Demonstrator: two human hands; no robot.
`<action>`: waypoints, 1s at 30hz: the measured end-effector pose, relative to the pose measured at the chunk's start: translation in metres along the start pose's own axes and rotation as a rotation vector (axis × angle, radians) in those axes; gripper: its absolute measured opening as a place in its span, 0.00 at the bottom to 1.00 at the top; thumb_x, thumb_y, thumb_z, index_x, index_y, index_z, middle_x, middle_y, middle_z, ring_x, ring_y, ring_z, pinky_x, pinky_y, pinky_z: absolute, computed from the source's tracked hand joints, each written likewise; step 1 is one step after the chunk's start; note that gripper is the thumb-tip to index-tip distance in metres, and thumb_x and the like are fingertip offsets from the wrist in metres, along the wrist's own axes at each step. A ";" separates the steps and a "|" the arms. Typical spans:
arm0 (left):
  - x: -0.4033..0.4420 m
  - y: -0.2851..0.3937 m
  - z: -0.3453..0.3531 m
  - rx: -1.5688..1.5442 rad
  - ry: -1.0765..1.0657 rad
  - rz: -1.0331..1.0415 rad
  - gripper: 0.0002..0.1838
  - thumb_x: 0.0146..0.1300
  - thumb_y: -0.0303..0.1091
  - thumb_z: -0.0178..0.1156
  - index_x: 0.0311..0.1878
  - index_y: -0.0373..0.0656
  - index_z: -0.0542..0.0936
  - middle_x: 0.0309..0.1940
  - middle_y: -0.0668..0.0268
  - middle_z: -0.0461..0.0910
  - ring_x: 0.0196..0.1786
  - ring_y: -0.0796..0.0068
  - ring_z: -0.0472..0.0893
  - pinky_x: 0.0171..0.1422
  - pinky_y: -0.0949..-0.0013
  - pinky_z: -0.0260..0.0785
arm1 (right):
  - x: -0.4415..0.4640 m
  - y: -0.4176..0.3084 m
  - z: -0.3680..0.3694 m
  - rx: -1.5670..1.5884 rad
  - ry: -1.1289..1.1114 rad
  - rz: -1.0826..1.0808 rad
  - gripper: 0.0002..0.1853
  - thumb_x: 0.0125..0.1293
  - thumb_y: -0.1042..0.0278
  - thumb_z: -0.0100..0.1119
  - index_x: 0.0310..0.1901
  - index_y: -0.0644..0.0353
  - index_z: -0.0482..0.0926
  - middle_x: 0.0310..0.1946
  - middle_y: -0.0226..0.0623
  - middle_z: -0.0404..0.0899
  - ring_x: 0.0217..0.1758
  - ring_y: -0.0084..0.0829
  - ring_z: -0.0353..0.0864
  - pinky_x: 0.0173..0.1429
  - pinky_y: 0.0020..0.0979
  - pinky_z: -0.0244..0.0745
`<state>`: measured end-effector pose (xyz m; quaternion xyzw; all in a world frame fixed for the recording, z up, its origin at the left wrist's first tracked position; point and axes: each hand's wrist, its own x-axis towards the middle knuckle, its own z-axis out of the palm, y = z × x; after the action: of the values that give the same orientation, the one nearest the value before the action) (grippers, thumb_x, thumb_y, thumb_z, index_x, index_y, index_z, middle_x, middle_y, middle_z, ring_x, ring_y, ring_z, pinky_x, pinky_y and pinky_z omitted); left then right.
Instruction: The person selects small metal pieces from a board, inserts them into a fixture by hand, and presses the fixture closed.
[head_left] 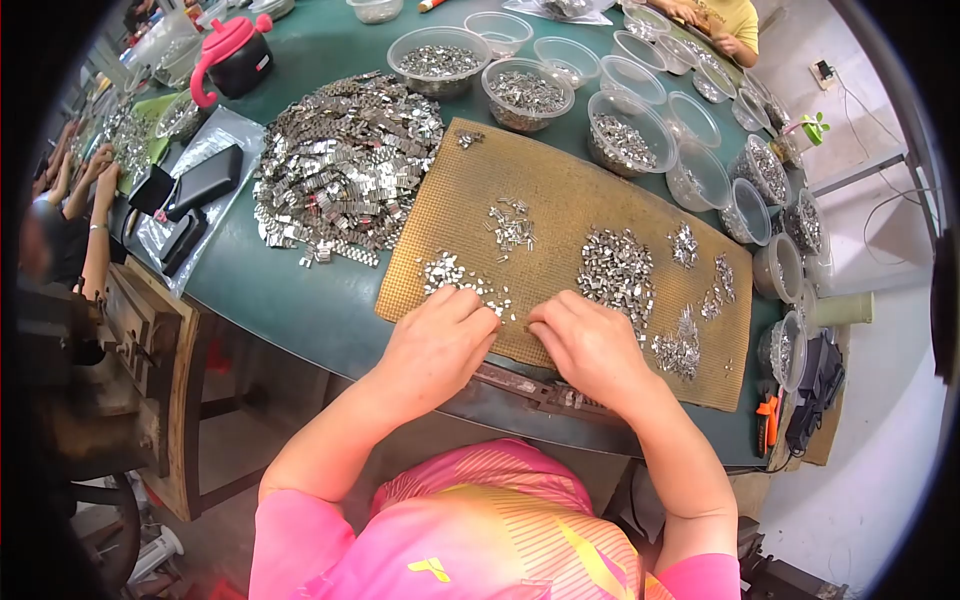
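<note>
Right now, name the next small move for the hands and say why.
Probably ease the right hand slightly toward the left hand: both are curled and face each other across a small gap by the near edge of the mat. Whether they pinch anything is hidden, so a slow move seems wisest.

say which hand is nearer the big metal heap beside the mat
Left. The left hand is at the near edge of the mat, in front of the heap and to its right; the right hand is farther right along that edge.
</note>
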<state>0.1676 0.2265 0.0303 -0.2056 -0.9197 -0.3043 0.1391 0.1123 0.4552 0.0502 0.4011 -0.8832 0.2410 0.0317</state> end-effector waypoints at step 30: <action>0.010 0.050 0.027 -0.349 -0.008 0.202 0.10 0.61 0.22 0.72 0.44 0.40 0.82 0.42 0.61 0.81 0.47 0.54 0.82 0.53 0.56 0.76 | -0.114 -0.012 -0.049 -0.020 0.005 0.139 0.11 0.64 0.76 0.70 0.46 0.59 0.79 0.47 0.38 0.84 0.52 0.43 0.85 0.59 0.42 0.79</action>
<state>0.1785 0.2833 0.0382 -0.3190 -0.8283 -0.4426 0.1274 0.1919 0.5496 0.0696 0.3377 -0.9112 0.2348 0.0211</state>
